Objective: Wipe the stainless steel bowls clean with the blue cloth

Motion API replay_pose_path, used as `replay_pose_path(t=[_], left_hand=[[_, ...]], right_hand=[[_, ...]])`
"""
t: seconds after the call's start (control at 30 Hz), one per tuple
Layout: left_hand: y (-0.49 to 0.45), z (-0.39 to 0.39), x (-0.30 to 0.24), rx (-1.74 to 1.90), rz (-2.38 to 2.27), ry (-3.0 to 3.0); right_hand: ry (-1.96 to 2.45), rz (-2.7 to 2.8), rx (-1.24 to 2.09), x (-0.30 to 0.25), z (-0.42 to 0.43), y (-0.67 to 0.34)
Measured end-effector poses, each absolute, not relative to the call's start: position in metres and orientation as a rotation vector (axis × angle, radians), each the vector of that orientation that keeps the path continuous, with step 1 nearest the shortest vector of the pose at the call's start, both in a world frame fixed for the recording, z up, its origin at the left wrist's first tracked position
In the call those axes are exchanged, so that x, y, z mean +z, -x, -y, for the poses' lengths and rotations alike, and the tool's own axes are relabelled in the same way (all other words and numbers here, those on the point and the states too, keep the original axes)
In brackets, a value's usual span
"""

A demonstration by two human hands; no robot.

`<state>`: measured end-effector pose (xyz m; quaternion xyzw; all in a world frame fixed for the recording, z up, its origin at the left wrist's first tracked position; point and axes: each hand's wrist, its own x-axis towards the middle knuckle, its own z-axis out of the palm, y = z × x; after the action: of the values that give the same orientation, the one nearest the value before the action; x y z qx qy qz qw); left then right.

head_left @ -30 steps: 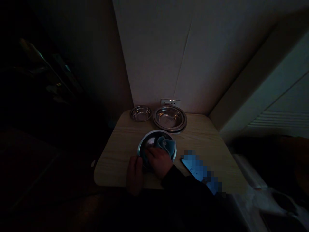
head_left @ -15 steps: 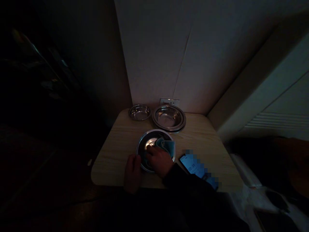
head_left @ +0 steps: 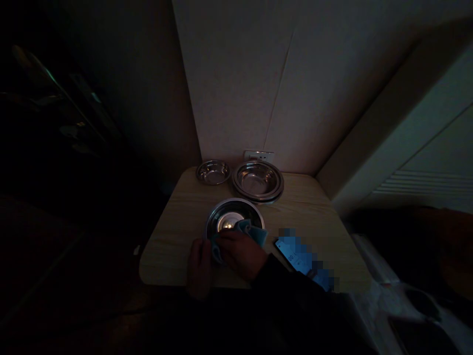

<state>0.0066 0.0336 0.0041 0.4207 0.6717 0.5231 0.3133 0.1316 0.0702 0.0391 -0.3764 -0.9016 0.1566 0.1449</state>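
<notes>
A shiny metal bowl sits on the small wooden table in front of me. My left hand grips its near left rim, with the fingers closed there. Inside the bowl, toward its near side, my right hand presses a blue cloth against the wall. Folds of the cloth stick out on both sides of the right hand, whose fingertips are partly hidden in it. The near part of the bowl is covered by my hands and the cloth.
Behind the bowl lies a stack of metal bowls, with a smaller metal bowl to its left. A lit phone rests right of my right hand. The wall with a power socket borders the table's back.
My right hand and the cloth have shifted toward the bowl's near left side. The bowl has moved slightly left, with my left hand staying on its rim.
</notes>
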Motion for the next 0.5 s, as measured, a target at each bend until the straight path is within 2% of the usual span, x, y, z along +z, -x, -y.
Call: replay_pose_path(t=[0.07,0.27,0.5], left_hand=[[-0.009,-0.034,0.002,1.377,-1.778,-1.124],[-0.002,-0.038,-0.015,1.423,-1.846,-1.16],[0.011,-0.04,-0.032,1.462,-1.84,-1.258]], right_hand=[[1.011,2.595,0.47,0.038,-0.063,-0.142],[1.194,2.242,0.397,0.026,-0.06,-0.116],[1.119,2.429,0.254,0.035,-0.047,-0.116]])
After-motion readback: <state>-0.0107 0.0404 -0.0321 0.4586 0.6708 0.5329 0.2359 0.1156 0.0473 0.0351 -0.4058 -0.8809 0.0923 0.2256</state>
